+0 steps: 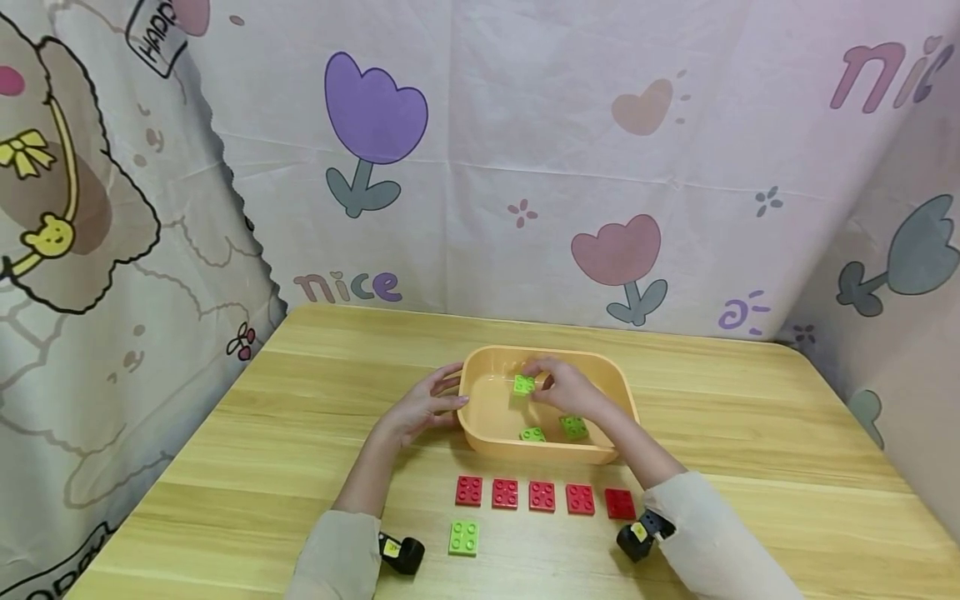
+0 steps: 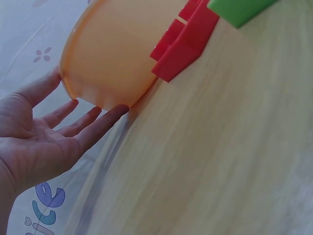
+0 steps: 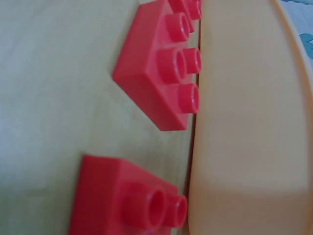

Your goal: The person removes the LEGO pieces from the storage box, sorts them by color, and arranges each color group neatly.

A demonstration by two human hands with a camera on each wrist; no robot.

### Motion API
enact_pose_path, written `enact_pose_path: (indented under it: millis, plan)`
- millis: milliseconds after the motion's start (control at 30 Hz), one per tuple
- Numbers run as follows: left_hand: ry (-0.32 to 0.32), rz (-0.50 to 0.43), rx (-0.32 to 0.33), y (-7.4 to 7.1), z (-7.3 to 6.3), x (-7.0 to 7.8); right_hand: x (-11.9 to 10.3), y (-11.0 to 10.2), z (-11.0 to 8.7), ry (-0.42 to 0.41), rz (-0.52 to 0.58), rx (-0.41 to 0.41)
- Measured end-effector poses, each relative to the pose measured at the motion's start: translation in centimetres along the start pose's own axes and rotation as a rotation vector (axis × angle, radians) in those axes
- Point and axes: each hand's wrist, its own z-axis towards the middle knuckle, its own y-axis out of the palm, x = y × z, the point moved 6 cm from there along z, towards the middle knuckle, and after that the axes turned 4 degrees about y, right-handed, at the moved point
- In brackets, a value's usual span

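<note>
Green block (image 1: pixel 523 385) between pinching fingers of right hand (image 1: pixel 567 390); likely light, stiff: hold sides. Left hand (image 1: pixel 422 408), fingers straight, touches tub (image 1: pixel 540 451).

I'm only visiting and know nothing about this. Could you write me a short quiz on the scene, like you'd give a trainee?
1. How many red bricks lie in the row?
2. True or false: the left hand touches the tray.
3. What colour is the brick that the right hand holds: a) red, b) green, c) blue?

Key: 1. Five. 2. True. 3. b.
</note>
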Motion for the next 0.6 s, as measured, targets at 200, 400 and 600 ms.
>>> enact_pose_path:
  millis: [200,400,600]
  plan:
    - [-0.001,-0.002,0.004,-0.1,0.0,0.0,-0.8,-0.4,-0.9,-0.03,-0.019,0.007]
    - [-0.001,0.001,0.007,-0.1,0.0,0.0,-2.0,-0.6,-2.0,-0.031,-0.006,0.01]
    - [0.008,0.008,-0.003,0.0,-0.1,0.1,-3.0,-0.8,-3.3,-0.048,0.011,0.006]
